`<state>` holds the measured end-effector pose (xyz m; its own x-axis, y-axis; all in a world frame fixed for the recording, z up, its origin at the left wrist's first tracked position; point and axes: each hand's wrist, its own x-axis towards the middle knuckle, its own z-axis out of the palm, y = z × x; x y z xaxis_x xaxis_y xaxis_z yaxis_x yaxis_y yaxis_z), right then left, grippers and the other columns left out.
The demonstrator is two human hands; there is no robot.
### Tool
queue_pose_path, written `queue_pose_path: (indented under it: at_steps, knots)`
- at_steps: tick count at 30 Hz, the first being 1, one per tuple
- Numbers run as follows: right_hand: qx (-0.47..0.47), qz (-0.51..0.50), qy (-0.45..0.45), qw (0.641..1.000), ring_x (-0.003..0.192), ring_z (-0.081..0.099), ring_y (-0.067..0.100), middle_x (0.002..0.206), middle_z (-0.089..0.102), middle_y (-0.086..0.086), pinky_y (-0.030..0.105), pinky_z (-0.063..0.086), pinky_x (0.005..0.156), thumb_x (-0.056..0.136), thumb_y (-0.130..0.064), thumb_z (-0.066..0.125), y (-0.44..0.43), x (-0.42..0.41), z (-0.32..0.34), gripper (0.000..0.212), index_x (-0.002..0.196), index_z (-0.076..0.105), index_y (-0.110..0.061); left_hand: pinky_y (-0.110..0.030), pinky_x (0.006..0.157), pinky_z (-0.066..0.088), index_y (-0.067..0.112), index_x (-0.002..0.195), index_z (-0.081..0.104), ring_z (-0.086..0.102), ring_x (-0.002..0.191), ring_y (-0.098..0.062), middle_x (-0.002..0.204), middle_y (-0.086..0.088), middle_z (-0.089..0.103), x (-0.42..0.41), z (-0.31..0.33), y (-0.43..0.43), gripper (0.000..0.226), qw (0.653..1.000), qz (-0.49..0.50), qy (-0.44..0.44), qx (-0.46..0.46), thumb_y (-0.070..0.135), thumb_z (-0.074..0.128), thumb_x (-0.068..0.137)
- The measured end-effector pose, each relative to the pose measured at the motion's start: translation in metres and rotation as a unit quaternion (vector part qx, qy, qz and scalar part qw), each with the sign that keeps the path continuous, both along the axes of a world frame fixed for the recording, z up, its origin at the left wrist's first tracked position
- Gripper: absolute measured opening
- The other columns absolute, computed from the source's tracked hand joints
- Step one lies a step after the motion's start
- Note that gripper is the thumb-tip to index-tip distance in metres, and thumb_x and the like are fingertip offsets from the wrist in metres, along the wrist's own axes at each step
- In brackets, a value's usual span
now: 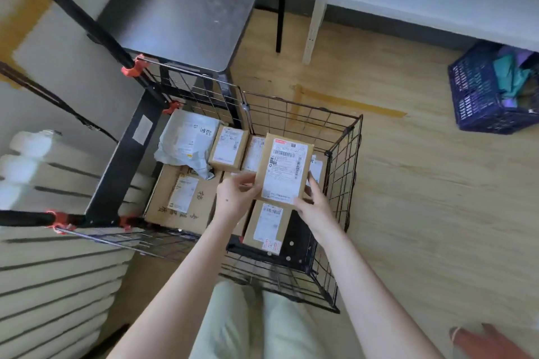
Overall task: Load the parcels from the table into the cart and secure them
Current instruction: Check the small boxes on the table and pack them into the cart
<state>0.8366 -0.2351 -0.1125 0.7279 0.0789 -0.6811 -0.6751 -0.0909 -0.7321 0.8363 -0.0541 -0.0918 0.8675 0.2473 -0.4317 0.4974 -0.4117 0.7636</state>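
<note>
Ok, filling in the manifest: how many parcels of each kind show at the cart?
Brown cardboard boxes lying in the black wire cart: at least 5
Brown cardboard box held over them: 1
Grey plastic mailer bag: 1
Total: at least 7; some partly hidden.

1. The left forearm [180, 280] and right forearm [364, 285] are bare from the wrists down to the frame's lower edge.
2. The left hand [233, 198] has a small dark spot on its back; the right hand [313, 207] is bare too.
3. Pale green trousers [233, 329] of plain, smooth cloth cover both thighs.
</note>
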Motion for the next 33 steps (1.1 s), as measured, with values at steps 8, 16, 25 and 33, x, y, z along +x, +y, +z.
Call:
queue_pose_path:
  at_steps: [8, 16, 25, 33]
  knots:
    - [-0.047, -0.094, 0.03, 0.994, 0.117, 0.046, 0.008, 0.136, 0.046, -0.012, 0.03, 0.039, 0.099, 0.096, -0.01, 0.056, 0.01, 0.032, -0.1, 0.063, 0.148, 0.031, -0.036, -0.019, 0.081, 0.053, 0.008, 0.115, 0.068, 0.066, 0.098, -0.014, 0.108, -0.002, 0.071, 0.047, -0.121, -0.01, 0.029, 0.999, -0.033, 0.043, 0.003, 0.02, 0.065, 0.089]
    - [-0.04, -0.137, 0.009, 0.99, 0.131, 0.039, 0.007, 0.147, 0.038, -0.013, 0.036, 0.034, 0.111, 0.093, -0.012, 0.061, 0.035, 0.068, -0.177, 0.069, 0.147, 0.031, -0.04, -0.027, 0.104, 0.031, 0.017, 0.134, 0.054, 0.035, 0.137, -0.023, 0.146, -0.013, 0.04, 0.08, -0.198, 0.008, 0.038, 0.994, -0.091, 0.036, 0.054, 0.022, 0.054, 0.097]
    - [0.026, -0.269, 0.02, 0.963, 0.129, 0.049, 0.016, 0.129, 0.056, -0.01, 0.051, 0.033, 0.113, 0.086, -0.004, 0.067, 0.042, 0.084, -0.231, 0.079, 0.144, 0.031, -0.043, 0.003, 0.088, 0.028, 0.019, 0.136, 0.051, 0.044, 0.114, 0.001, 0.134, -0.004, 0.052, 0.107, -0.241, 0.006, 0.04, 0.991, -0.133, -0.02, -0.008, 0.023, 0.055, 0.096]
    - [0.125, -0.294, 0.032, 0.947, 0.123, 0.056, 0.026, 0.13, 0.062, 0.002, 0.056, 0.039, 0.107, 0.086, -0.004, 0.064, 0.04, 0.094, -0.247, 0.056, 0.134, 0.048, -0.031, -0.051, 0.118, 0.012, 0.049, 0.132, 0.044, 0.002, 0.147, -0.024, 0.155, -0.012, 0.022, 0.11, -0.258, 0.007, 0.065, 0.991, -0.123, 0.023, 0.047, 0.077, 0.034, 0.074]
